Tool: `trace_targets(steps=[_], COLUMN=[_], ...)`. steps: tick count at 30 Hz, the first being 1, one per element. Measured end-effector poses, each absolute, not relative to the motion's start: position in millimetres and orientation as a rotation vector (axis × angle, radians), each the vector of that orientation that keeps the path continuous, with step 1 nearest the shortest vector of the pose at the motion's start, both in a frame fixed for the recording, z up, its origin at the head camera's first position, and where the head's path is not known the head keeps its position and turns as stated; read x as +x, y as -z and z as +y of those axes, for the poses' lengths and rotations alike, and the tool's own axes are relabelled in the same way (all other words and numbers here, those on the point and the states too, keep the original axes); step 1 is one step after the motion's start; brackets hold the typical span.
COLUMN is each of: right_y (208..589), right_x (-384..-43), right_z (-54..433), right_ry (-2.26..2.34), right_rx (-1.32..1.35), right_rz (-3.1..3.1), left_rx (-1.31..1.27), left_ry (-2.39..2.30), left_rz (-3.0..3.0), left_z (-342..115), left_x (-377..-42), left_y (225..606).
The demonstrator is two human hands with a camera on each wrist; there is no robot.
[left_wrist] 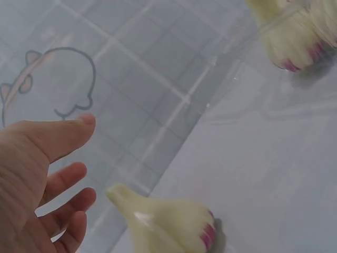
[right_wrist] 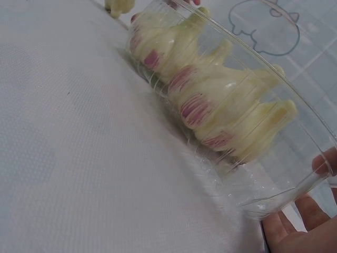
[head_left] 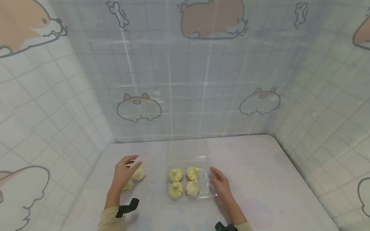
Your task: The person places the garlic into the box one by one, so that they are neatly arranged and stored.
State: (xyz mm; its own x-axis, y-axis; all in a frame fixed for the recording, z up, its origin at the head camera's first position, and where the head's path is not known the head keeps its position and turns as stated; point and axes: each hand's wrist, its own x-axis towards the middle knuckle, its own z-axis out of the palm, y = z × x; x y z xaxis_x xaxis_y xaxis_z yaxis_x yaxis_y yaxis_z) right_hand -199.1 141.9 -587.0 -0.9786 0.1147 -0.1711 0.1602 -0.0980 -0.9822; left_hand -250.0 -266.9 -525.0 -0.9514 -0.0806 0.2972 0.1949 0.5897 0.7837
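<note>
My left hand hovers by a loose garlic bulb on the left of the table, its thumb and fingers spread apart. In the left wrist view the hand holds nothing, and a garlic bulb with purple streaks lies below its fingertips. Another loose bulb is partly hidden beneath that hand. Several garlic bulbs stand stem-up in a clear plastic box. At the box's right edge my right hand grips it; fingers and thumb show around the end wall.
The box's clear lid lies folded back towards the rear wall. A pale table cover spreads under everything. Tile-patterned curtains with dog drawings enclose the table at the back and both sides.
</note>
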Motion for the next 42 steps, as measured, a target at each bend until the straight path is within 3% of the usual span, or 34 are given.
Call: trace_targets(steps=[23, 31, 42], right_y=[586, 586, 587], right_x=[-201, -200, -200], right_z=[142, 142, 143], right_ry=[2.307, 2.306, 2.297], right_rx=[0.338, 0.327, 0.319], right_rz=[2.052, 2.054, 2.067], left_rx=[0.035, 0.229, 0.159], left_ry=[1.199, 1.21, 1.184], left_rz=[-2.648, -2.708, -2.67], left_z=[-265, -262, -257], left_x=[-258, -256, -256], left_y=[555, 558, 558])
